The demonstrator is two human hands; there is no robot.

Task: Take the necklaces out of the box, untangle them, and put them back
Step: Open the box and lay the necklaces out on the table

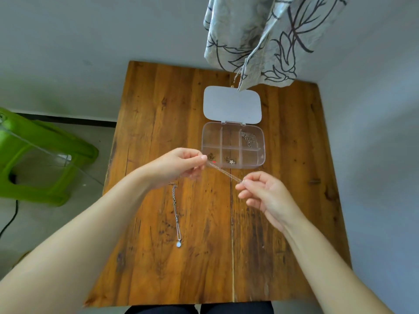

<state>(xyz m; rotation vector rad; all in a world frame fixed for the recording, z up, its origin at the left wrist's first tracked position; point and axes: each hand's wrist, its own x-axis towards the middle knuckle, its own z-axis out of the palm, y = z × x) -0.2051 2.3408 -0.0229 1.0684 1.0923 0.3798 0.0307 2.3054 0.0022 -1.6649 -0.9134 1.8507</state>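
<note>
I am pinching a thin chain (225, 172) taut between left hand (179, 166) and right hand (264, 196), risking snapping it by overpulling.

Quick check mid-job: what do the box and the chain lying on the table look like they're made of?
Box: clear, slightly frosted plastic by the look; the wood shows through its walls. Chain: looks like thin silvery metal, glinting links, with a pale stone-like pendant whose material can't be told.

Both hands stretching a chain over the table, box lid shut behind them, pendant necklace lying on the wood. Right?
Not quite: the box lid is open, folded back flat on the table, as the head view shows. Left hand and right hand do stretch a chain; the pendant necklace lies on the wood.
</note>
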